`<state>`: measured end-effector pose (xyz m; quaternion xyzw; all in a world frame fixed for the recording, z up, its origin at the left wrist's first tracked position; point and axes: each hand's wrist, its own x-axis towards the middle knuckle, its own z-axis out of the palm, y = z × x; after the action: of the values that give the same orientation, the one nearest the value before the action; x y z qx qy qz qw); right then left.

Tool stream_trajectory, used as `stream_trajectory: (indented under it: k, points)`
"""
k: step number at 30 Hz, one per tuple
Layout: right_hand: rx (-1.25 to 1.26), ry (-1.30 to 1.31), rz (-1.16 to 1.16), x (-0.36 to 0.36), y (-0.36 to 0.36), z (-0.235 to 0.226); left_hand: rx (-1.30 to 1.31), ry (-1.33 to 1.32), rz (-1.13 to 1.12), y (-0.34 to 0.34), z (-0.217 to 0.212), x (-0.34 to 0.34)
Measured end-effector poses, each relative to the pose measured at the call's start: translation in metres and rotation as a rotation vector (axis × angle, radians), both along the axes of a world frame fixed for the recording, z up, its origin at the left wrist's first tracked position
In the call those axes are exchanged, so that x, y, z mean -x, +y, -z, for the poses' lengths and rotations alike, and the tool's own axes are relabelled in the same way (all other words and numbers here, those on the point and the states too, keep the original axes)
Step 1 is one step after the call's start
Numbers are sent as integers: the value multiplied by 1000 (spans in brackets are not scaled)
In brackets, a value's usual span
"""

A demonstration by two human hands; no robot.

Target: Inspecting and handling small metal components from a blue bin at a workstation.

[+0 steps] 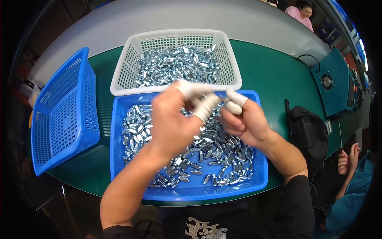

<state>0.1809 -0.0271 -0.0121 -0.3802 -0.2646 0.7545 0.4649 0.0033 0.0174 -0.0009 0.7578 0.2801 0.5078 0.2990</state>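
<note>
hands: two of the person's own, both over the blue tray; left hand [171, 119], right hand [250, 121].
left hand state: thumb and forefinger bent toward each other; motion blur, so i cannot tell whether they pinch a part.
right hand state: thumb and forefinger close together, other fingers curled; whether anything sits between them, i cannot tell.
finger covers: four white ones seen, two on the left hand [205, 108] and two on the right.
containers: three; one blue tray [191, 194], one white basket [175, 36], one blue basket [89, 115].
metal parts: small, shiny, silver; too many and too overlapped to count. one loose spread lies in the blue tray [234, 153], with blue bottom showing near the front, and one heap in the white basket [179, 65].
placing: blue tray nearest the person, white basket just beyond its far rim, blue basket tilted at the left, all on one green bench [274, 67].
right side: one black bag [308, 129] by the bench edge; one green machine [334, 85] with one round fan, farther off.
other people: two; one in a pink top [296, 14] at upper right, one with a teal sleeve [352, 203] at lower right.
in the way: the hands and left forearm hide some metal parts and part of the tray's far rim.
</note>
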Motion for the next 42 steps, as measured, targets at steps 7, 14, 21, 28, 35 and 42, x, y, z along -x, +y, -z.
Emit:
stream_trajectory:
  k: [7, 14, 21, 28, 35, 42]
  points:
    - [-55, -126, 120, 2, 1, -5, 61, 124, -302, 24, 3, 14]
    - [-99, -133, 100, -2, -1, -1, -245, 554, -230, 13, 36, 3]
    - [-135, -170, 134, 1, -4, -3, -185, 920, -275, 1, 33, -8]
    - [-150, -182, 101, 3, -5, -3, 150, 816, -219, 4, 31, -3]
    - [-194, -224, 172, 1, -5, -1, -15, 426, -115, 1, 16, 0]
    - [-280, -318, 216, 2, -6, 2, 625, 115, 113, -13, 6, -4]
